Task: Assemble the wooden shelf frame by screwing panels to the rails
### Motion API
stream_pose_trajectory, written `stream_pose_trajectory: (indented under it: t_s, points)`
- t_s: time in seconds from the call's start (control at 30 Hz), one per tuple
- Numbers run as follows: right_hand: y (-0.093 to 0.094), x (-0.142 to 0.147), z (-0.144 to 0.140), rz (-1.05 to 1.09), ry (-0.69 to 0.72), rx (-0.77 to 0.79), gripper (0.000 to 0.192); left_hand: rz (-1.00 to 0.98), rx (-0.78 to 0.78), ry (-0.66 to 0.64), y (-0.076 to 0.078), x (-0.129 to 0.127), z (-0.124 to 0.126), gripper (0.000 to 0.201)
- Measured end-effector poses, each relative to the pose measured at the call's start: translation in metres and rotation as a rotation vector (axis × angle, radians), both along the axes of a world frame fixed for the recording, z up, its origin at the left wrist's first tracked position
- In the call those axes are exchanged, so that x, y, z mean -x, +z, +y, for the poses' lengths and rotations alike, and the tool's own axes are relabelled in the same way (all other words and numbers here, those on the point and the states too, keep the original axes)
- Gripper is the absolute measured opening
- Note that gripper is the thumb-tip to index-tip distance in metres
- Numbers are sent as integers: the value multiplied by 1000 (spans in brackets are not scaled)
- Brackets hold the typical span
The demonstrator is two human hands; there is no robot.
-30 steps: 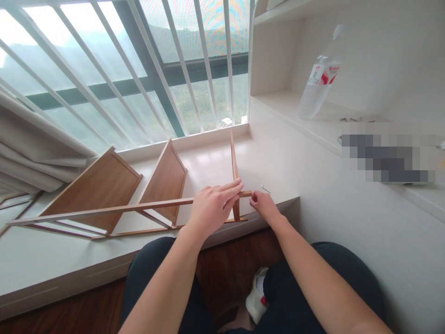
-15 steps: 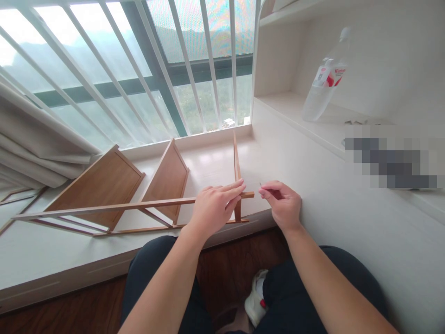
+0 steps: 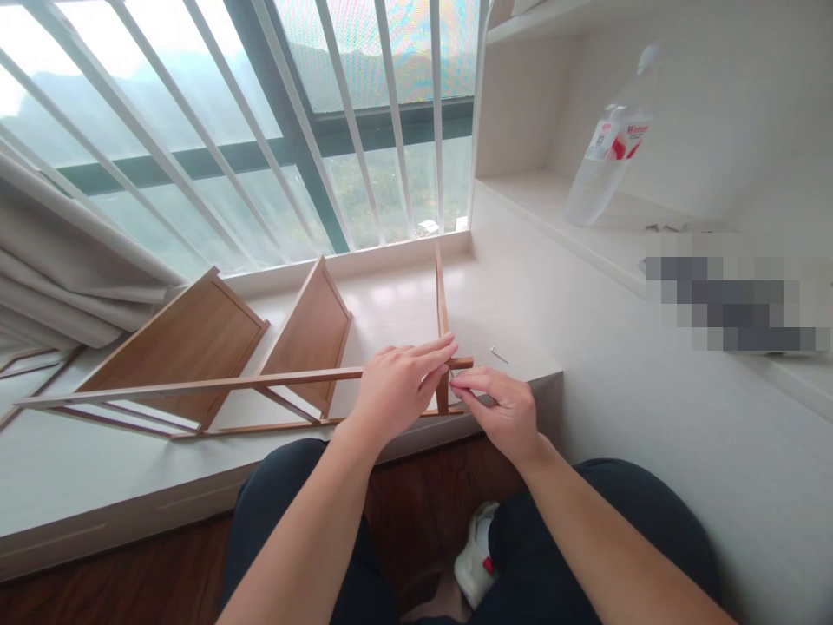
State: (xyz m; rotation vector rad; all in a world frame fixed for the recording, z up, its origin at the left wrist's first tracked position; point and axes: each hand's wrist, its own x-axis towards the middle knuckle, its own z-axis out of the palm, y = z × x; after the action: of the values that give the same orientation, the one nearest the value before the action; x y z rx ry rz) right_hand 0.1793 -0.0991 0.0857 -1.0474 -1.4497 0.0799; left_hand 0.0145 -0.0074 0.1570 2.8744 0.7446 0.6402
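Observation:
A brown wooden shelf rack lies on its side along the windowsill, its shelf boards standing upright between the rails. My left hand is closed over the upper rail near its right end, where the end board meets it. Beside that joint, my right hand pinches a small, thin metal piece, which looks like a screw; the fingertips hide most of it. An L-shaped hex key rests on the sill just beyond my right hand.
A white windowsill carries the rack, with barred windows behind it. At left hangs a grey curtain. On the right, a shelf holds a plastic bottle and a blurred-out dark object. My knees are below the sill's edge.
My right hand has moved left and slightly down, bringing the small metal piece to the rack's joint. The hex key has come into sight behind it. My left hand keeps its hold.

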Motion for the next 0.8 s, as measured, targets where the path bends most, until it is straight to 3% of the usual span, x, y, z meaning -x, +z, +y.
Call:
stream_pose_trajectory:
  t_s: [0.33,0.53,0.67,0.8]
  points:
    - [-1,6,6,-96,-49,-81,22,4,-2,6,-1,0,0,31]
    - [3,3,7,-155,-189,-99,16,3,-3,6,-2,0,0,32]
    - [5,4,10,-106,-280,-60,10,10,-3,12,-1,0,0,32]
    - [2,4,14,-58,-286,1,12,14,4,15,-1,-1,0,32]
